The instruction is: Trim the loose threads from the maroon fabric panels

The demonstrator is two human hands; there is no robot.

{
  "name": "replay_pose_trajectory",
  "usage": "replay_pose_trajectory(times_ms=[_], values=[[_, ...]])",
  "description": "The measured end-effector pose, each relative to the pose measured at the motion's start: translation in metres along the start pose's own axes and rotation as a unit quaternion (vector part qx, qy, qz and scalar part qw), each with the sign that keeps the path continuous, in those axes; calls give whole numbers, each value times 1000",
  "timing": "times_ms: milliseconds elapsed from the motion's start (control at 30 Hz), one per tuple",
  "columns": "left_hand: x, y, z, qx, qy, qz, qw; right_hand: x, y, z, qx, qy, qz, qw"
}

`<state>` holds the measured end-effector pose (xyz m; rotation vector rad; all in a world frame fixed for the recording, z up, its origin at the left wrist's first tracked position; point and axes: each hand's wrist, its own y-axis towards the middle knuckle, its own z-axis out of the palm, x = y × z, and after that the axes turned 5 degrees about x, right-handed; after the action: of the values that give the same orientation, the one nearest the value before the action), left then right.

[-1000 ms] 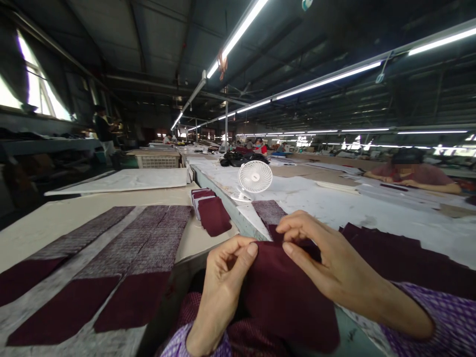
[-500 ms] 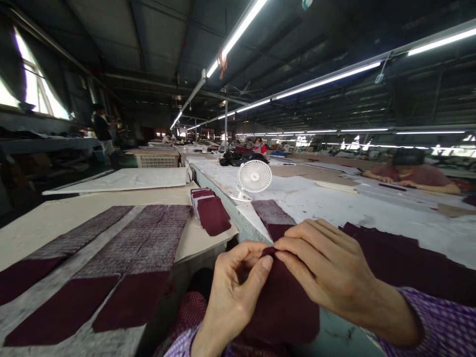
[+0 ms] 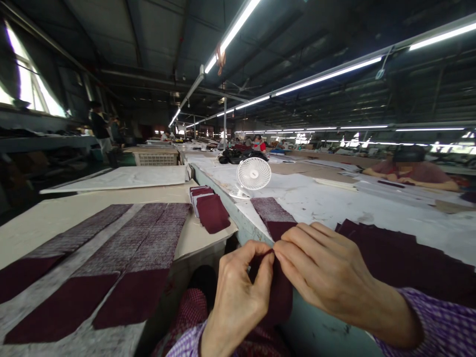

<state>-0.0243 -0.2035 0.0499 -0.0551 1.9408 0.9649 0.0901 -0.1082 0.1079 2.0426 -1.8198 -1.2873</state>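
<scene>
A maroon fabric piece hangs down between my hands, its top edge pinched at the fingertips. My left hand grips that edge between thumb and forefinger. Close against it, my right hand pinches the same edge, fingers together. Part of the fabric is hidden behind my hands. Just beyond, a maroon piece with a pale, streaky section lies on the white table. To the right lies a spread of overlapping maroon pieces.
On the left table, maroon pieces with streaky sections lie in rows, beside a small stack of maroon pieces. A white fan stands ahead, before a dark heap. A co-worker sits across the table at right.
The hanging fabric has turned and folded, so less of it shows below my hands. My left fingertips have drawn up tight against the right ones.
</scene>
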Motion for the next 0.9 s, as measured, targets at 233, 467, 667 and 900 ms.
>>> replay_pose_trajectory(times_ms=[233,467,667,900], values=[[-1,-1,0,22,42,-3,999,-2,0,1,24,-23,-38,999],[-1,2,2,28,99,28,994,-2,-2,0,26,-40,-33,998],[3,-3,4,16,193,70,978,1,-2,1,22,-25,-10,999],[0,1,0,12,143,53,988,1,-1,-3,16,-22,12,1000]])
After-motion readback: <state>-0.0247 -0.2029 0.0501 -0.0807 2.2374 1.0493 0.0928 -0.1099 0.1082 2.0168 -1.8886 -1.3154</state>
